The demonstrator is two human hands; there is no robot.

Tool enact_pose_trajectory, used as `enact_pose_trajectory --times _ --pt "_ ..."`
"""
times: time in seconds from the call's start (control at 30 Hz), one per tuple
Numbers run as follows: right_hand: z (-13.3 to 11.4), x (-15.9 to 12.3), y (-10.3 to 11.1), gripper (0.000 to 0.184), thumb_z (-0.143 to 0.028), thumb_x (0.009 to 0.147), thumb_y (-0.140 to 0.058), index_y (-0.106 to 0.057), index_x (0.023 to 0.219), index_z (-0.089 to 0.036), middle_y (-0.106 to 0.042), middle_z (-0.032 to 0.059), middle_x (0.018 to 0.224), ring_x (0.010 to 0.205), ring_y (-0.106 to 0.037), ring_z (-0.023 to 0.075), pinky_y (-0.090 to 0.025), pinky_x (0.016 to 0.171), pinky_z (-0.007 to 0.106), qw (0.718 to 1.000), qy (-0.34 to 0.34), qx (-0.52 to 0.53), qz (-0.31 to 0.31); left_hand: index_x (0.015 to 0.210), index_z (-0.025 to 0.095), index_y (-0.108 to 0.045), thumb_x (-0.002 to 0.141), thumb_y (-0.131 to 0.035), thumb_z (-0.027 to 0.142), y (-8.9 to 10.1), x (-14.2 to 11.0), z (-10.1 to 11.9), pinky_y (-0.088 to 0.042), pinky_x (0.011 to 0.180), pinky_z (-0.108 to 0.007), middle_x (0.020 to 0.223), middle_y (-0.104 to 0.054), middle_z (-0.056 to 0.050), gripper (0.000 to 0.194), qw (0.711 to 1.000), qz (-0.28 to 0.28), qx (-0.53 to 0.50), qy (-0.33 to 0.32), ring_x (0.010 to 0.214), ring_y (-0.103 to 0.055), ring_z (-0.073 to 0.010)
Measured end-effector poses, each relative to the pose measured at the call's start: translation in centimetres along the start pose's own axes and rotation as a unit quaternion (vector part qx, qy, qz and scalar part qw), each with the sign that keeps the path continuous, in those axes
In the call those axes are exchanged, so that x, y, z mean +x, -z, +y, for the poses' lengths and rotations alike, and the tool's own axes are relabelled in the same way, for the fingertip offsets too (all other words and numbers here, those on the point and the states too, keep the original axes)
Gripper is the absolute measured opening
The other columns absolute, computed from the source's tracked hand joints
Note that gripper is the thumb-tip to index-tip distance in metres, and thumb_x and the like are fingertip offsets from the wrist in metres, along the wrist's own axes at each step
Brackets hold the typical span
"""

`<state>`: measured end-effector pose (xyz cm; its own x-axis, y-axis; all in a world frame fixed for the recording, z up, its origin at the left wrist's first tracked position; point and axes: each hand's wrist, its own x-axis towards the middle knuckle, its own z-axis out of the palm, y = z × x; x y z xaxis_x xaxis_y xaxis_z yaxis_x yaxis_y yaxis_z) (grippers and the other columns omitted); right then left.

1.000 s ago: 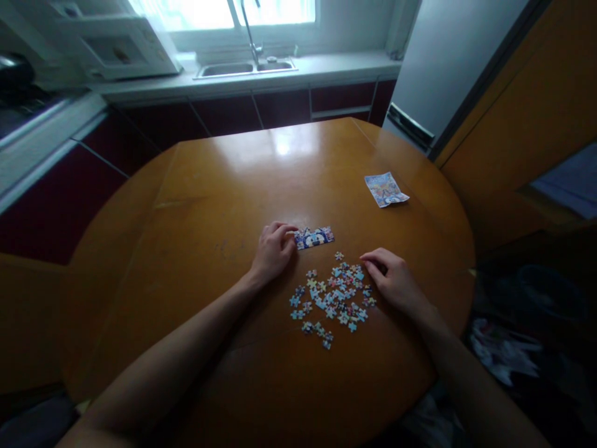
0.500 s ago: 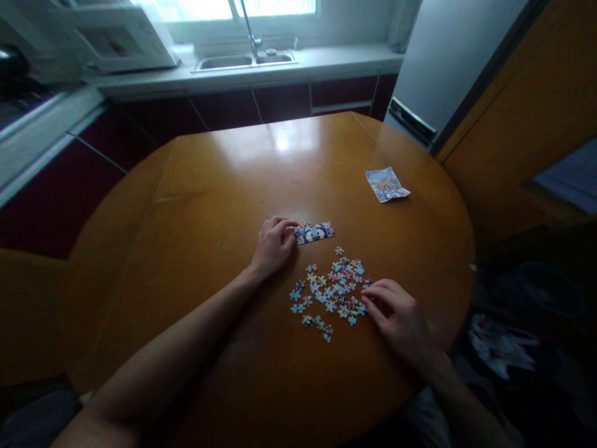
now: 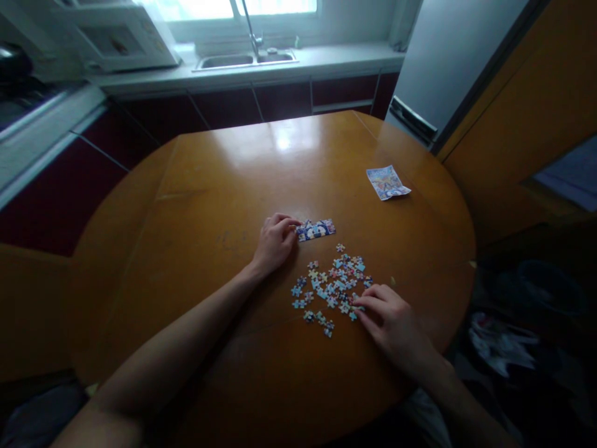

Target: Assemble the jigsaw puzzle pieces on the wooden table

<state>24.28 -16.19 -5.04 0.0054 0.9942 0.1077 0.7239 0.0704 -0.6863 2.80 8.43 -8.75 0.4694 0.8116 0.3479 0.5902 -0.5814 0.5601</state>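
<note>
A joined strip of jigsaw puzzle [image 3: 317,231] lies on the wooden table, with a blue and white cartoon face on it. My left hand [image 3: 276,241] has its bent fingers and thumb closed at the strip's left end. Nearer to me is a loose heap of small puzzle pieces [image 3: 332,289], mostly pale blue with some multicoloured ones. At the heap's right edge, my right hand [image 3: 385,314] pinches a puzzle piece between thumb and fingertips; the fingers partly hide it. Several pieces [image 3: 320,319] form a short line at the heap's near side.
A creased printed sheet [image 3: 388,182] lies toward the far right of the table [image 3: 209,186]. Beyond the table are a counter with a sink [image 3: 228,61], a white microwave [image 3: 121,40] and a fridge [image 3: 448,62].
My right hand has moved slightly left and inward over the heap's right edge. My left hand stays at the strip's left end.
</note>
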Motion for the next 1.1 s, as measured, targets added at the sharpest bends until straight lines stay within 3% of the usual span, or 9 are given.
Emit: enact_pose_trajectory --times 0.23,0.37,0.43,0.53,0.6,0.67,0.83,0.93,1.1 --pt "-1.0 -0.4 -1.4 0.023 -0.014 0.089 -0.065 -0.072 0.107 -0.026 -0.066 0.0098 0.110 0.101 -0.059 0.0272 -0.056 0.083 0.045 0.996 0.076 -0.051 0.000 0.099 0.027 -0.075 0.091 -0.059 0.017 0.0 -0.1 0.1 -0.047 0.100 -0.045 0.109 -0.064 -0.005 0.020 1.000 -0.004 -0.002 0.000 0.108 -0.055 -0.0249" --pt "-2.0 -0.5 -1.9 0.019 -0.015 0.090 -0.065 -0.073 0.103 -0.027 -0.066 0.0081 0.113 0.103 -0.057 0.0269 -0.054 0.086 0.045 0.991 0.119 -0.051 -0.033 0.100 0.026 -0.076 0.091 -0.059 0.016 0.0 0.0 0.1 -0.046 0.101 -0.045 0.109 -0.064 -0.006 0.021 1.000 -0.002 -0.005 -0.006 0.108 -0.055 -0.0246" --pt "-2.1 -0.4 -2.0 0.018 -0.016 0.091 -0.065 -0.072 0.104 -0.026 -0.067 0.0077 0.110 0.101 -0.058 0.0262 -0.054 0.086 0.045 0.992 0.117 -0.037 -0.033 0.099 0.025 -0.076 0.091 -0.059 0.015 0.1 0.0 0.1 -0.046 0.101 -0.045 0.109 -0.064 -0.006 0.022 1.000 -0.002 -0.007 -0.004 0.108 -0.055 -0.0247" --pt "-0.9 0.3 -1.5 0.022 -0.016 0.093 -0.060 -0.070 0.111 -0.025 -0.068 0.0086 0.105 0.098 -0.060 0.0261 -0.053 0.085 0.044 0.997 0.060 -0.018 0.041 0.100 0.026 -0.077 0.091 -0.058 0.016 0.1 0.0 0.1 -0.047 0.101 -0.045 0.109 -0.064 -0.006 0.024 1.000 -0.003 -0.009 0.002 0.108 -0.055 -0.0247" --pt "0.5 1.2 -0.6 0.021 -0.018 0.094 -0.060 -0.069 0.111 -0.025 -0.069 0.0093 0.103 0.099 -0.061 0.0276 -0.053 0.086 0.046 0.995 0.013 -0.020 0.094 0.102 0.027 -0.077 0.091 -0.058 0.016 0.1 0.0 0.1 -0.047 0.101 -0.045 0.109 -0.064 -0.006 0.025 1.000 -0.004 -0.009 0.004 0.108 -0.055 -0.0247" --pt "2.0 2.5 0.8 0.017 -0.021 0.093 -0.062 -0.069 0.108 -0.024 -0.069 0.0093 0.102 0.097 -0.061 0.0282 -0.052 0.087 0.046 0.994 -0.008 -0.035 0.107 0.103 0.028 -0.077 0.092 -0.058 0.017 0.0 -0.1 0.0 -0.047 0.101 -0.045 0.110 -0.064 -0.006 0.025 1.000 -0.004 -0.008 0.005 0.108 -0.055 -0.0246" --pt "4.3 6.9 3.6 0.015 -0.021 0.092 -0.062 -0.072 0.103 -0.023 -0.070 0.0096 0.103 0.101 -0.061 0.0293 -0.051 0.089 0.047 0.992 0.007 -0.083 0.099 0.101 0.027 -0.077 0.091 -0.059 0.017 -0.1 -0.1 -0.1 -0.047 0.100 -0.045 0.109 -0.064 -0.006 0.023 1.000 0.003 -0.010 0.002 0.107 -0.054 -0.0249" --pt "4.4 9.6 3.9 0.013 -0.020 0.091 -0.063 -0.073 0.099 -0.023 -0.070 0.0094 0.101 0.098 -0.062 0.0280 -0.051 0.088 0.046 0.993 0.030 -0.093 0.064 0.098 0.025 -0.078 0.091 -0.060 0.017 -0.1 -0.1 -0.1 -0.047 0.099 -0.046 0.108 -0.063 -0.007 0.021 1.000 0.007 -0.013 0.000 0.106 -0.054 -0.0254" --pt "3.6 12.9 3.3 0.011 -0.019 0.089 -0.065 -0.075 0.090 -0.023 -0.072 0.0083 0.095 0.091 -0.064 0.0256 -0.051 0.081 0.042 0.991 0.027 -0.113 0.062 0.098 0.026 -0.078 0.092 -0.060 0.018 0.0 -0.1 0.0 -0.046 0.100 -0.046 0.109 -0.063 -0.007 0.021 1.000 0.004 -0.011 0.003 0.108 -0.053 -0.0258"
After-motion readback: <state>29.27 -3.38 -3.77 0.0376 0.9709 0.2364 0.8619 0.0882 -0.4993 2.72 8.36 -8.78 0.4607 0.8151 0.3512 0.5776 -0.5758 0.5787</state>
